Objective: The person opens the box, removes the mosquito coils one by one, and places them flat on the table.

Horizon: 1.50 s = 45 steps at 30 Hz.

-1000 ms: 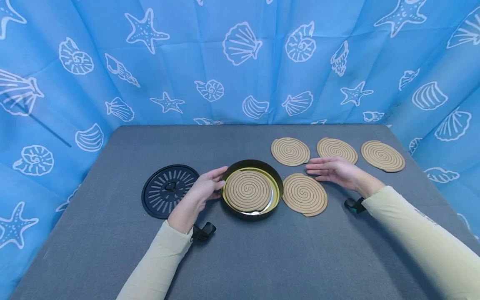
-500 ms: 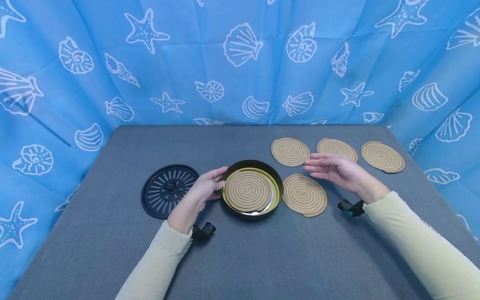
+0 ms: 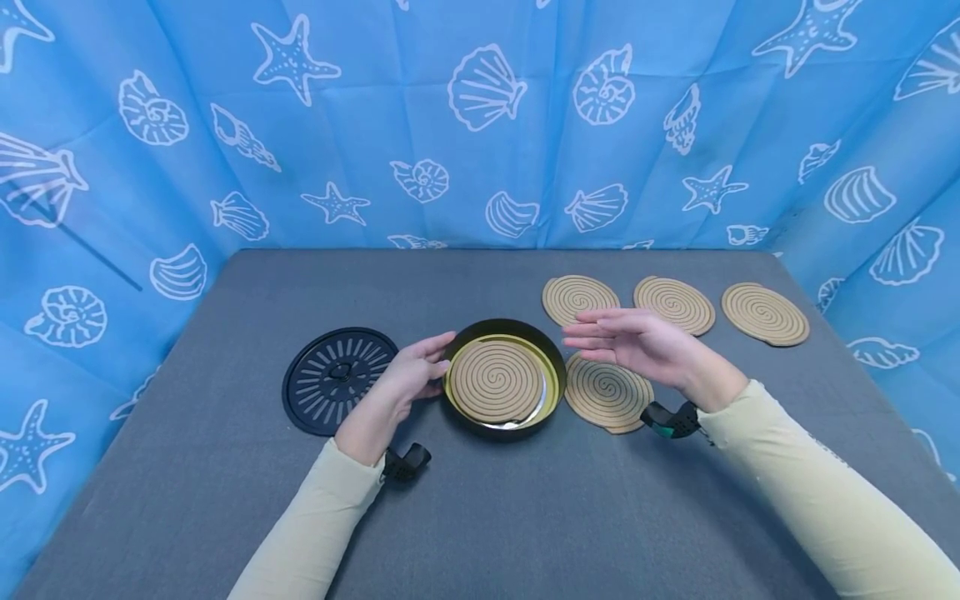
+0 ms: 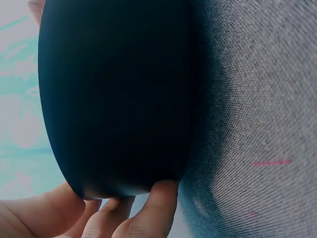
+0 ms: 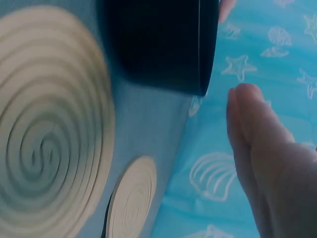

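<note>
A round black tin point(image 3: 561, 379), gold inside, stands mid-table with a tan mosquito coil point(image 3: 497, 382) lying in it. My left hand point(image 3: 405, 375) holds the tin's left side, thumb by the rim and fingers against the outer wall point(image 4: 119, 99). Over the gap between two coils hovers my right hand point(image 3: 637, 342), fingers straight and together, pointing at the tin and holding nothing. Partly below it lies another mosquito coil point(image 3: 609, 400), just right of the tin; the right wrist view shows this coil point(image 5: 47, 148) close up.
A black slotted lid point(image 3: 330, 383) lies left of the tin, partly behind my left hand. More coils lie in a back row: one point(image 3: 576, 296) behind my right fingertips, one point(image 3: 678, 304) beside it and one point(image 3: 765, 313) far right. A blue shell-patterned curtain point(image 3: 480, 167) surrounds the grey table.
My right hand has moved left, from beside the near coil to above its back edge, closer to the tin. The left hand, tin and coils stay where they were.
</note>
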Each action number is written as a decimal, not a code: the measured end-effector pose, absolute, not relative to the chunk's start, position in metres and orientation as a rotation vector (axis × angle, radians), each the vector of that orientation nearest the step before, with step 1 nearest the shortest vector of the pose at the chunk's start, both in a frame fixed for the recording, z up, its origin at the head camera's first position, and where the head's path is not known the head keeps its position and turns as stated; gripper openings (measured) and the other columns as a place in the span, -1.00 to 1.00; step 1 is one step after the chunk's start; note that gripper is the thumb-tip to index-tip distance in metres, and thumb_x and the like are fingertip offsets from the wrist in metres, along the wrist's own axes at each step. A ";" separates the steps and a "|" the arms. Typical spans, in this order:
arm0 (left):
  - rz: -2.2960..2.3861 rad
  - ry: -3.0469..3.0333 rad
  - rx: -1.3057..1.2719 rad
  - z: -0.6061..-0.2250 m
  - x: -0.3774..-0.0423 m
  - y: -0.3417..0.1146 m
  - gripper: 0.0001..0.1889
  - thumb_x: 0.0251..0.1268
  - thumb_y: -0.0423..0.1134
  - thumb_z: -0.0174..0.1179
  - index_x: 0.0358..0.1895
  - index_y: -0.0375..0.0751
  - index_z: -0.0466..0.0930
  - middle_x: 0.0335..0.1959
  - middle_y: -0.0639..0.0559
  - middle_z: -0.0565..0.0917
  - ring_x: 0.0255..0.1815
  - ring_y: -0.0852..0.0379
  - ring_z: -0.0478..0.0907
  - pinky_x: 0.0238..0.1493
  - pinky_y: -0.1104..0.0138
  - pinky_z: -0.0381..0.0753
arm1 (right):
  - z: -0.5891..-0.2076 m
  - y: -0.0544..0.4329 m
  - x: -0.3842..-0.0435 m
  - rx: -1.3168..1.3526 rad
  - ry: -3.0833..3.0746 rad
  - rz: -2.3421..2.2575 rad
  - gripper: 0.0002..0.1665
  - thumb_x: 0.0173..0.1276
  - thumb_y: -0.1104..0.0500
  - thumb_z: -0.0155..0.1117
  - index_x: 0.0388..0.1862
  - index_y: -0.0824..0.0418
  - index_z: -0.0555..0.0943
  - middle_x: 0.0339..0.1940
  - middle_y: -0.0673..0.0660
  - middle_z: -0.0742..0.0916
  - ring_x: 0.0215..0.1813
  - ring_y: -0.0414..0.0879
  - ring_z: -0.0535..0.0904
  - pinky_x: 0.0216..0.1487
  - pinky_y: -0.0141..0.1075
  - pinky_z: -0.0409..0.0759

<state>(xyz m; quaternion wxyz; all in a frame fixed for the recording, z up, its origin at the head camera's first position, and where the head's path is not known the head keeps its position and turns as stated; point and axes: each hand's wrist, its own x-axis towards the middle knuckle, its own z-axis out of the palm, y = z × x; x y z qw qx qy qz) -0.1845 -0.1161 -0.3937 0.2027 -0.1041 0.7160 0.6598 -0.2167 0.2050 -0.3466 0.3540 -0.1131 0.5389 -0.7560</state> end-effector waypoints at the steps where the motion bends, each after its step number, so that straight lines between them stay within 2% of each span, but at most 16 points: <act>1: 1.840 2.000 -0.289 -0.394 -0.185 -0.116 -0.49 0.50 -0.41 -0.08 0.46 -0.02 0.28 0.47 -0.06 0.27 0.45 -0.06 0.20 0.28 -0.04 0.37 | -0.347 0.202 -0.217 -0.303 1.395 -1.935 -0.28 0.59 0.28 -0.24 0.46 0.60 -0.30 0.39 0.51 0.31 0.21 -0.01 0.54 0.29 -0.21 0.43; 4: 1.842 1.997 -0.290 -0.394 -0.185 -0.116 -0.49 0.50 -0.41 -0.08 0.46 -0.02 0.29 0.47 -0.06 0.27 0.45 -0.05 0.20 0.28 -0.04 0.37 | -0.347 0.193 -0.216 -0.335 1.400 -1.882 -0.26 0.60 0.25 -0.24 0.45 0.60 -0.31 0.47 0.59 0.00 0.38 0.14 0.36 0.28 -0.23 0.43; 6: 1.843 1.996 -0.292 -0.393 -0.185 -0.115 -0.49 0.50 -0.41 -0.08 0.45 -0.02 0.29 0.47 -0.06 0.27 0.45 -0.05 0.19 0.28 -0.05 0.37 | -0.349 0.187 -0.216 -0.351 1.396 -1.850 -0.26 0.60 0.23 -0.24 0.45 0.60 -0.32 0.48 0.59 -0.07 0.47 0.25 0.15 0.30 -0.21 0.40; 9: 1.840 2.000 -0.294 -0.393 -0.185 -0.115 -0.49 0.50 -0.41 -0.08 0.46 -0.02 0.28 0.47 -0.07 0.27 0.45 -0.05 0.19 0.28 -0.05 0.37 | -0.351 0.178 -0.217 -0.364 1.388 -1.807 -0.28 0.60 0.23 -0.30 0.46 0.59 -0.34 0.49 0.56 -0.10 0.52 0.33 -0.15 0.44 -0.07 0.19; 12: 1.837 2.004 -0.291 -0.393 -0.185 -0.115 -0.49 0.50 -0.41 -0.09 0.46 -0.02 0.28 0.47 -0.07 0.27 0.45 -0.06 0.19 0.28 -0.05 0.37 | -0.353 0.169 -0.217 -0.349 1.386 -1.788 -0.30 0.58 0.26 -0.37 0.46 0.58 -0.36 0.50 0.55 -0.15 0.53 0.34 -0.23 0.49 0.07 -0.11; 16: 1.839 2.000 -0.286 -0.392 -0.184 -0.114 -0.49 0.50 -0.41 -0.08 0.46 -0.02 0.28 0.47 -0.06 0.27 0.45 -0.05 0.20 0.29 -0.04 0.36 | -0.354 0.160 -0.216 -0.300 1.411 -1.780 -0.31 0.55 0.28 -0.43 0.46 0.56 -0.40 0.50 0.54 -0.22 0.52 0.35 -0.30 0.49 0.11 -0.27; 23: 1.844 1.994 -0.287 -0.392 -0.184 -0.113 -0.49 0.50 -0.41 -0.08 0.45 -0.02 0.29 0.47 -0.06 0.27 0.44 -0.05 0.21 0.28 -0.04 0.38 | -0.353 0.151 -0.217 -0.261 1.458 -1.723 -0.25 0.55 0.22 -0.41 0.46 0.48 -0.49 0.49 0.50 -0.32 0.51 0.33 -0.42 0.49 0.09 -0.35; 36: 1.847 2.018 -0.326 -0.394 -0.183 -0.116 -0.50 0.50 -0.40 -0.08 0.44 0.00 0.31 0.45 -0.05 0.31 0.43 -0.04 0.24 0.28 -0.04 0.38 | -0.355 0.137 -0.223 -0.227 1.555 -1.565 -0.16 0.55 0.14 -0.28 0.47 0.45 -0.48 0.49 0.50 -0.30 0.50 0.36 -0.45 0.48 0.14 -0.32; 45: 1.860 1.992 -0.304 -0.394 -0.183 -0.115 -0.49 0.50 -0.41 -0.11 0.46 -0.05 0.27 0.46 -0.08 0.28 0.44 -0.06 0.22 0.28 -0.04 0.38 | -0.357 0.139 -0.225 -0.219 1.558 -1.556 -0.17 0.55 0.12 -0.33 0.47 0.45 -0.51 0.49 0.52 -0.28 0.50 0.38 -0.44 0.48 0.13 -0.30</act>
